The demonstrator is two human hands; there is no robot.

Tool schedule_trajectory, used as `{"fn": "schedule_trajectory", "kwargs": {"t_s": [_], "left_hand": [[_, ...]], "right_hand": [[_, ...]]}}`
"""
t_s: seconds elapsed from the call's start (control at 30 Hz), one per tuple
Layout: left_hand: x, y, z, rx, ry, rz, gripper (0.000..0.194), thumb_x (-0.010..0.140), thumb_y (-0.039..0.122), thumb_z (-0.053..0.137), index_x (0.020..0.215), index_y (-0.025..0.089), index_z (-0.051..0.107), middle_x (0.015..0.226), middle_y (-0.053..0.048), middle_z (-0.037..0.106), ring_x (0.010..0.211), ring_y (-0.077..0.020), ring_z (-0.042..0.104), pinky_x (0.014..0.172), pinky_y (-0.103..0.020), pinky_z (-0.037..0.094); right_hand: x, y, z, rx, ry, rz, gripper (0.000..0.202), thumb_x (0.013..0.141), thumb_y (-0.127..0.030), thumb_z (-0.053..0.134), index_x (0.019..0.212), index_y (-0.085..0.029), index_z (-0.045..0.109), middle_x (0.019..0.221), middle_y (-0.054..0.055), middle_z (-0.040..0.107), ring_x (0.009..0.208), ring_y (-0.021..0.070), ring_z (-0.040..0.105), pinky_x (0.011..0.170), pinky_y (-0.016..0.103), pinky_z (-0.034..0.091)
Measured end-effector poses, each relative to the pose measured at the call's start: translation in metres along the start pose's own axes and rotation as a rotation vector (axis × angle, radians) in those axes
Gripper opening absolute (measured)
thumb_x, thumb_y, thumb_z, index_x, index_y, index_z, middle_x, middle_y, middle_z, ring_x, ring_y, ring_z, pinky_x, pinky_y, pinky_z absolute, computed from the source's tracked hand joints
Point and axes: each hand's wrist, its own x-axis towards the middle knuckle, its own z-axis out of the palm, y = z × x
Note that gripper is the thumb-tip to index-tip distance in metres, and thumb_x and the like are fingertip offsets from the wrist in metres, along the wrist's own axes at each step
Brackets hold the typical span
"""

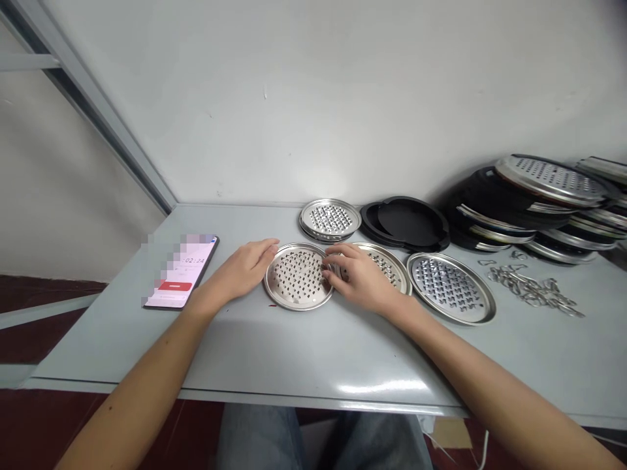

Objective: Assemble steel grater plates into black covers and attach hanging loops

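Note:
A round metal grater disc (300,277) lies flat on the grey table between my hands. My left hand (245,266) is at its left rim, fingers extended and thumb apart, gripping nothing. My right hand (358,275) reaches over the disc's right edge with fingers spread and slightly bent, holding nothing. Beneath that hand, partly covered, is a second disc (386,266). Farther right lies a third disc (451,288), its raised teeth showing. Behind them a smaller-looking disc (330,219) rests on top of another one.
Black round trays (411,223) sit near the wall. Stacked black trays and grater discs (553,179) rise at the back right, with a pile of metal clips (531,287) before them. A phone (183,271) showing a timer lies at the left. The table's front edge (245,397) runs above my legs.

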Motion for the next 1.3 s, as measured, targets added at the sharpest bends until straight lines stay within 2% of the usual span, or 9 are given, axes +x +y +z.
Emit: {"fn": "schedule_trajectory", "kwargs": {"t_s": [0.2, 0.37, 0.5, 0.67, 0.73, 0.9, 0.97, 1.07, 1.3], "left_hand": [[0.0, -0.004, 0.002, 0.113, 0.006, -0.006, 0.053, 0.096, 0.055, 0.034, 0.13, 0.02, 0.054, 0.132, -0.008, 0.059, 0.124, -0.0261, 0.05, 0.106, -0.042, 0.037], [-0.004, 0.001, 0.003, 0.163, -0.101, 0.073, 0.066, 0.081, 0.063, 0.057, 0.134, 0.025, 0.049, 0.138, -0.007, 0.052, 0.129, -0.0297, 0.045, 0.107, -0.044, 0.037], [-0.003, 0.003, 0.005, 0.18, -0.086, 0.121, 0.056, 0.086, 0.056, 0.055, 0.131, 0.023, 0.051, 0.134, -0.007, 0.053, 0.126, -0.027, 0.047, 0.106, -0.041, 0.038], [-0.001, -0.001, 0.008, 0.205, -0.063, 0.137, 0.048, 0.087, 0.048, 0.056, 0.127, 0.022, 0.054, 0.13, -0.007, 0.056, 0.124, -0.0263, 0.048, 0.106, -0.041, 0.038], [-0.002, -0.002, 0.009, 0.204, -0.07, 0.119, 0.054, 0.085, 0.052, 0.058, 0.129, 0.022, 0.053, 0.133, -0.008, 0.055, 0.126, -0.0273, 0.047, 0.107, -0.042, 0.037], [-0.004, -0.002, 0.011, 0.202, -0.135, 0.11, 0.093, 0.065, 0.069, 0.069, 0.142, 0.024, 0.041, 0.149, -0.01, 0.038, 0.137, -0.0337, 0.034, 0.112, -0.047, 0.031], [-0.004, -0.003, 0.012, 0.196, -0.164, 0.133, 0.102, 0.06, 0.071, 0.071, 0.144, 0.025, 0.038, 0.151, -0.01, 0.036, 0.139, -0.0347, 0.031, 0.113, -0.048, 0.029], [-0.004, -0.003, 0.013, 0.199, -0.173, 0.15, 0.105, 0.059, 0.071, 0.072, 0.145, 0.024, 0.035, 0.151, -0.01, 0.037, 0.139, -0.0349, 0.031, 0.114, -0.048, 0.028], [-0.006, 0.0, 0.013, 0.218, -0.174, 0.16, 0.096, 0.066, 0.066, 0.07, 0.145, 0.024, 0.034, 0.151, -0.009, 0.036, 0.139, -0.0344, 0.031, 0.114, -0.048, 0.029]], "right_hand": [[0.002, 0.001, 0.005, -0.03, -0.006, -0.009, 0.023, 0.09, -0.026, 0.053, 0.098, -0.016, 0.072, 0.117, 0.013, 0.066, 0.117, 0.0299, 0.054, 0.102, 0.049, 0.042], [0.002, 0.002, 0.006, -0.015, 0.011, -0.037, 0.022, 0.089, -0.024, 0.054, 0.095, -0.016, 0.073, 0.115, 0.012, 0.067, 0.113, 0.0283, 0.056, 0.101, 0.046, 0.042], [0.006, 0.001, 0.006, 0.024, 0.051, 0.007, 0.017, 0.086, -0.021, 0.057, 0.088, -0.017, 0.074, 0.109, 0.011, 0.069, 0.105, 0.0251, 0.06, 0.096, 0.042, 0.045], [0.012, -0.001, 0.008, 0.017, 0.075, 0.089, 0.012, 0.08, -0.018, 0.062, 0.073, -0.019, 0.072, 0.104, 0.009, 0.071, 0.1, 0.0258, 0.061, 0.094, 0.045, 0.043], [0.013, -0.001, 0.01, 0.008, 0.076, 0.113, 0.009, 0.076, -0.017, 0.064, 0.071, -0.019, 0.072, 0.105, 0.009, 0.07, 0.104, 0.0269, 0.059, 0.096, 0.045, 0.041], [0.013, -0.003, 0.012, 0.002, 0.083, 0.144, 0.011, 0.072, -0.015, 0.064, 0.067, -0.02, 0.072, 0.109, 0.01, 0.069, 0.112, 0.0278, 0.055, 0.1, 0.044, 0.04], [0.013, -0.004, 0.012, 0.007, 0.078, 0.159, 0.012, 0.072, -0.015, 0.063, 0.067, -0.02, 0.072, 0.109, 0.011, 0.068, 0.112, 0.0274, 0.055, 0.1, 0.043, 0.041], [0.014, -0.006, 0.012, 0.01, 0.065, 0.191, 0.013, 0.072, -0.014, 0.061, 0.068, -0.018, 0.072, 0.107, 0.012, 0.069, 0.111, 0.027, 0.056, 0.101, 0.042, 0.041], [0.014, -0.007, 0.01, 0.047, 0.029, 0.248, 0.018, 0.078, -0.017, 0.058, 0.069, -0.019, 0.073, 0.108, 0.012, 0.069, 0.112, 0.0277, 0.057, 0.1, 0.043, 0.042]]}}
